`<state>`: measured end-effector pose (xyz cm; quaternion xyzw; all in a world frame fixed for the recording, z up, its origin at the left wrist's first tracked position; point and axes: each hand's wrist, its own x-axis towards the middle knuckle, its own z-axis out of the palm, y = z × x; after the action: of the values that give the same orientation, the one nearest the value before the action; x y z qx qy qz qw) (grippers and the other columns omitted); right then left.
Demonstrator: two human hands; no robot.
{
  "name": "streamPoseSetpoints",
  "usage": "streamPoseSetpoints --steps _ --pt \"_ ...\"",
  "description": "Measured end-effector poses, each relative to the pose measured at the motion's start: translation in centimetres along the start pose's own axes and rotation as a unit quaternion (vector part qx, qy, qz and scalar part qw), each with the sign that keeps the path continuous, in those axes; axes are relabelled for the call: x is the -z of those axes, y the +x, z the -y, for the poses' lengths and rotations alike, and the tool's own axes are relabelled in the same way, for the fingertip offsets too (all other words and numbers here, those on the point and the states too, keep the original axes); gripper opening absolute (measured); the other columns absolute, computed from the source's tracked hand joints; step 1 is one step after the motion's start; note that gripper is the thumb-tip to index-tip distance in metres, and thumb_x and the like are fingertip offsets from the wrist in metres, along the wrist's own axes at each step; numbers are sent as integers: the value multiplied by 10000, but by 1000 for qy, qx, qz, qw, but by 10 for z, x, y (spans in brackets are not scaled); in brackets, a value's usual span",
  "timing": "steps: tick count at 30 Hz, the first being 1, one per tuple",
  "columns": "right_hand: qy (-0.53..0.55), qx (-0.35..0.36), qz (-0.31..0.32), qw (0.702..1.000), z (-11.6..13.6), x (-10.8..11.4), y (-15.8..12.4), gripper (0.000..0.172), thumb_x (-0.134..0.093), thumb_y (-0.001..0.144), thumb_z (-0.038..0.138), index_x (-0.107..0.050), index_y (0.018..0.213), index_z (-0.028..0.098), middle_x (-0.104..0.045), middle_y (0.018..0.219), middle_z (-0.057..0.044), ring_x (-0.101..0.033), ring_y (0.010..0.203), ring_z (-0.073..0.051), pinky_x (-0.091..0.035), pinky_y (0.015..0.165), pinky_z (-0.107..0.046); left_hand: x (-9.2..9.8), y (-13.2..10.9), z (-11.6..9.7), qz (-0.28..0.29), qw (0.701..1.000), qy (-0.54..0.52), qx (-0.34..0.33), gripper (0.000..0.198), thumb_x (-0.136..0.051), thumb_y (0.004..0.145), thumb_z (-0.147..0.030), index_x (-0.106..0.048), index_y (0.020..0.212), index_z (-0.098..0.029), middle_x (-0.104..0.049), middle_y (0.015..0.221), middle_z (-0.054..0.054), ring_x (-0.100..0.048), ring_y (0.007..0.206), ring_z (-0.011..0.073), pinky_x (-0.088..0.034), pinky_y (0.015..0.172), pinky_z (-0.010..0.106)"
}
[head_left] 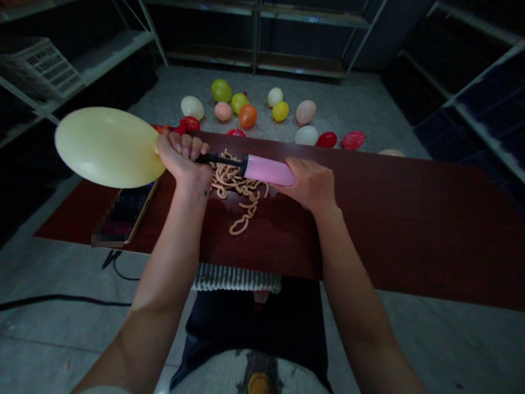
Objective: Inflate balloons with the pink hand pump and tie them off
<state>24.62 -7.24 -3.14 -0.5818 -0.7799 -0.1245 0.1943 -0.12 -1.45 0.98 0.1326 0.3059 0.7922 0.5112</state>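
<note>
Forearms, both bare, run up from the bottom edge of my feed, closest to the lens, above a dark lap. Biggest thing past them is the dark red table [410,219], long and crossing the view at a slant.

Next is the pale yellow balloon [106,146]. It's inflated, egg-shaped, smooth and matte, and held in the air over the table's left end. Its neck disappears into the left hand [184,158]. I read that hand as a closed fist, knuckles up, clamped on the balloon's neck where the pump's black stem goes in.

The pump [268,169] has a pink barrel and a thin black stem. It's held level above the tabletop, pointing left into the fist. The right hand [309,183] is closed on the right end of the barrel.

A flat blurred-out item [121,219] sits at the table's left end; I can't tell what it is. Under the pump lies a pile of limp balloons [240,189], peach, thin, curly and uninflated.

Scattered inflated balloons [248,116] lie on the grey floor beyond the table: green, yellow, orange, white, pink, red.
</note>
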Motion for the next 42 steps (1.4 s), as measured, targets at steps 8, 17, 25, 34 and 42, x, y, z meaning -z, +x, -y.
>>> streamPoseSetpoints --steps 8,17,25,34,42 --pt "1 4 7 1000 0 -1 -5 450 -617 878 589 -677 1060 182 -747 980 -99 -677 864 -253 -386 685 -325 3 -2 -1 54 998 -6 -23 506 -452 991 -192 -167 573 -183 -141 474 -56 -157 368 78 -250 424 234" --pt "11 15 24 1000 22 -2 -6 403 -675 826 528 -684 1031 181 -764 951 -121 -693 836 -263 -393 651 -319 -12 -26 6 42 998 -19 32 516 -349 1022 -180 -150 546 -182 -121 439 -61 -138 341 78 -225 401 221" --pt "36 10 16 999 26 -11 -5 468 -664 836 586 -693 1058 176 -774 961 -119 -709 849 -258 -408 664 -309 -11 -28 16 49 997 -31 50 531 -353 1038 -201 -170 540 -187 -144 410 -57 -183 321 77 -243 400 226" --pt "3 15 -15 1000 -3 -5 -3 478 -615 895 616 -688 1103 192 -760 995 -95 -687 877 -234 -406 691 -308 -8 -12 -6 14 997 -71 3 480 -307 1012 -129 -172 553 -181 -146 426 -64 -157 338 65 -219 412 223" --pt "-31 -15 -17 999 -17 -10 -9 403 -674 873 519 -663 1108 191 -736 1012 -89 -665 886 -240 -389 674 -303 -8 -6 -10 -2 998 -55 -31 515 -363 1064 -219 -148 598 -184 -127 449 -75 -118 363 70 -200 404 216"
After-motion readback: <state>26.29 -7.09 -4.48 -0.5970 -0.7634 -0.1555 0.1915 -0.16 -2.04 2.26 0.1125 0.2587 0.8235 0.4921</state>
